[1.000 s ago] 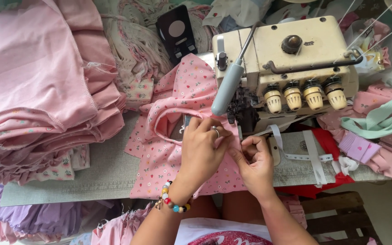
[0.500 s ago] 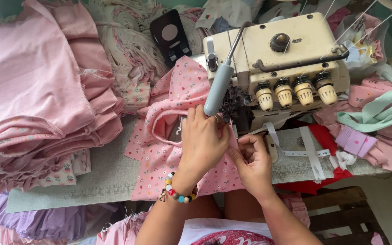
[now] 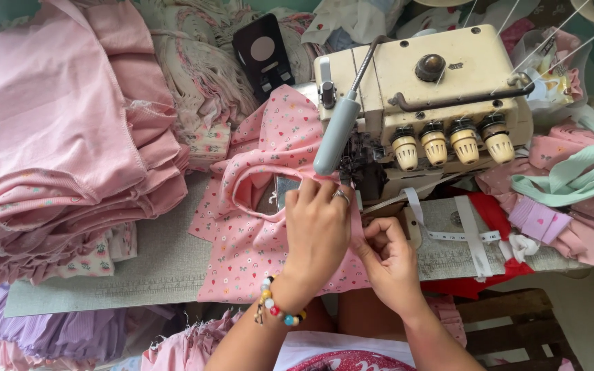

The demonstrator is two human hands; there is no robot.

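A: What step is this?
B: Feeding, I'd judge. Mid-frame, the left hand [image 3: 319,223] lies flat, fingers spread, on one pink printed garment [image 3: 256,227]; the right hand [image 3: 388,255] pinches its edge beside one cream overlock machine [image 3: 427,103].
A: Next?
B: Steady guiding under the foot. Four tension knobs [image 3: 452,142], right.
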